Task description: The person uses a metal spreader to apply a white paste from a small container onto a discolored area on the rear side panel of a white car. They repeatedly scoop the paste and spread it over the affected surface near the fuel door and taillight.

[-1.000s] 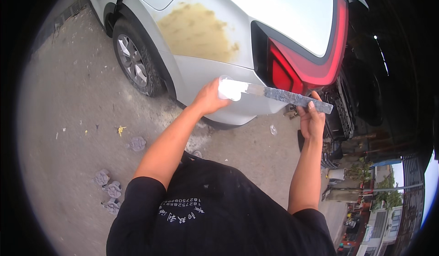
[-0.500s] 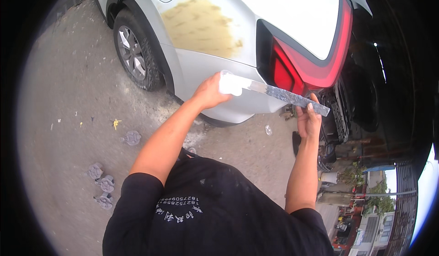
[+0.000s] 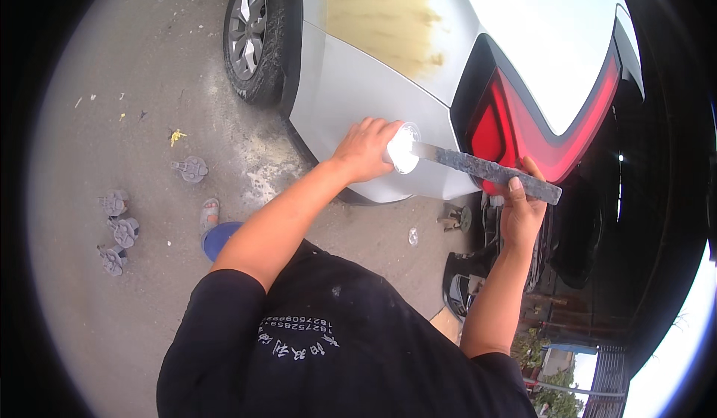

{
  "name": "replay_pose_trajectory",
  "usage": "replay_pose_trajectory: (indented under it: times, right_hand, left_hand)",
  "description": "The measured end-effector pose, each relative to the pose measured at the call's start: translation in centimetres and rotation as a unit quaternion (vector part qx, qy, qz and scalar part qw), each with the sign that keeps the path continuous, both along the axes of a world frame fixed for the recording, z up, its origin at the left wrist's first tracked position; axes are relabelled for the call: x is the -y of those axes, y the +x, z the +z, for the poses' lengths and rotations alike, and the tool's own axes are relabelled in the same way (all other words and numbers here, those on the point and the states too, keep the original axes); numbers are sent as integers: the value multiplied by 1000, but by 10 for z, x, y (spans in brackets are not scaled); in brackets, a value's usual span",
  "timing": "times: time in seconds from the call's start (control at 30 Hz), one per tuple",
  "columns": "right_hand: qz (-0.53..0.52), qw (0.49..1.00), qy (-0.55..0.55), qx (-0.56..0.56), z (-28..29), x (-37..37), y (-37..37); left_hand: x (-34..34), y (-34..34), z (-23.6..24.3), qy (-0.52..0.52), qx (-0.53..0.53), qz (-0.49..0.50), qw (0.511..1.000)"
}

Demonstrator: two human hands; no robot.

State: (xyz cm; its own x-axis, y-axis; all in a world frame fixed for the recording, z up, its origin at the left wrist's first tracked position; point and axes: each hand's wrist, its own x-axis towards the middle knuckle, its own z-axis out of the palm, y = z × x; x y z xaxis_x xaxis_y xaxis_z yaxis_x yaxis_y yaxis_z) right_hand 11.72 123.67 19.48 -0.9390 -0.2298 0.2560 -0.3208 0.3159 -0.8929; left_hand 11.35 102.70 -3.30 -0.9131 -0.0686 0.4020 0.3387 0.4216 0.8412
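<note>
My left hand (image 3: pixel 364 149) grips a clear plastic cup of white paste (image 3: pixel 402 147) in front of the silver car's rear bumper. My right hand (image 3: pixel 523 201) holds a long flat metal spatula (image 3: pixel 493 173), crusted grey along much of its length, with its far end in the paste at the cup's mouth. Beyond my hands are the car's rear side panel (image 3: pixel 358 82) with a yellowish patch (image 3: pixel 377 18) on it and the red tail light (image 3: pixel 553 130).
A wheel (image 3: pixel 248 33) stands at the upper left. Several grey crumpled-looking objects (image 3: pixel 123 231) lie on the concrete floor (image 3: pixel 149 306). My sandalled foot (image 3: pixel 210 216) shows below. Dark car parts (image 3: pixel 467 287), plants and railings are at the lower right.
The view has shifted, so the car appears further right. My hands have moved slightly rightward in view, and the cup now shows its round mouth around the spatula's end.
</note>
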Motion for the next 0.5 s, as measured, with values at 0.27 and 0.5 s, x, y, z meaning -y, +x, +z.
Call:
replay_pose_trajectory:
  times: [0.27,0.5]
  right_hand:
    - [-2,1000,21,-16,-14,-33,4]
    - [1,1000,-24,-4,-16,-44,-3]
  left_hand:
    - [-59,13,-22,44,-60,71,995]
    - [-58,14,-12,45,-38,90,994]
